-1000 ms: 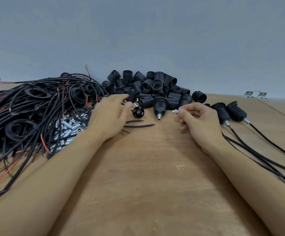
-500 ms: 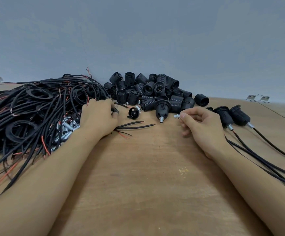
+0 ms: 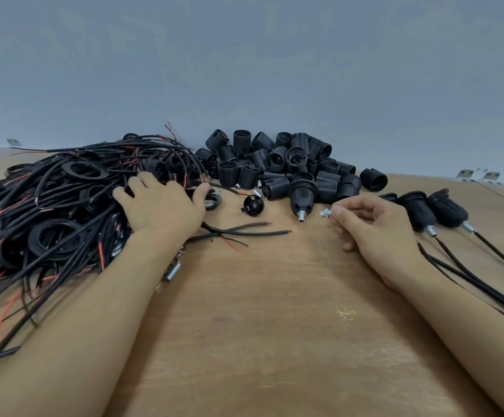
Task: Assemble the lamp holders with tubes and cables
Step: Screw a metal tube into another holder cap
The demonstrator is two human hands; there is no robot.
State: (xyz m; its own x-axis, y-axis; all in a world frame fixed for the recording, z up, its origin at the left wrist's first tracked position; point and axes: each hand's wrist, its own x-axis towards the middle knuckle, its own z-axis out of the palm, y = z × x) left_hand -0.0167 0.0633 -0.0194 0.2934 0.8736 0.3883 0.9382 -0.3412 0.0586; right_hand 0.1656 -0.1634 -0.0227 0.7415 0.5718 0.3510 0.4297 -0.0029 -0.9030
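Along the left edge of the tabletop [image 3: 274,341] we see a big tangle of black cables [image 3: 49,212] with red and bare wire ends, black rings lying among them. A few small metal tubes [image 3: 172,270] peek out from under the tangle's near side, beside our left forearm. Our left hand [image 3: 161,207] lies palm down on the right side of the tangle, fingers spread and fairly straight over the cables, thumb reaching right toward a black ring; we cannot see it gripping anything. Just right of that hand several loose cable ends [image 3: 244,231] fan out over the bare wood. Beyond them a small black cap [image 3: 252,205] lies on its own. Against the far edge, at the middle, sits a heap of black threaded lamp holders [image 3: 286,164]. In front of the heap one lamp holder [image 3: 302,191] stands with a metal tube pointing down toward us. Just right of it our right hand [image 3: 374,227] rests on the wood with fingers curled, pinching a short metal tube [image 3: 325,212] between thumb and forefinger, its end pointing left. Toward the right edge lie two finished lamp holders [image 3: 434,210], each with tube and cable fitted, their cables trailing to the near right corner.
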